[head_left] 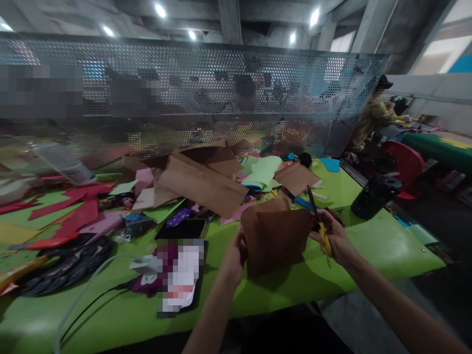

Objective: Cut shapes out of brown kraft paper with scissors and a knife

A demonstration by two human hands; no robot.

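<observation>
A brown sheet of paper or felt (278, 238), curved over at its top, is held up above the green table in front of me. My left hand (236, 255) grips its left edge, the fingers partly hidden behind it. At its right edge is my right hand (334, 236), closed around scissors (323, 238) with yellow handles; their dark blades point up and away. The fingertips of that hand also seem to touch the brown sheet. Past the sheet lies another brown piece (297, 178).
Large brown sheets (206, 182) and coloured scraps cover the back of the green table (372, 253). Phones, a power strip (147, 283) and cables lie left. A black cup (372, 196) stands right. Behind rises a perforated metal screen (177, 73); a person (372, 118) works at far right.
</observation>
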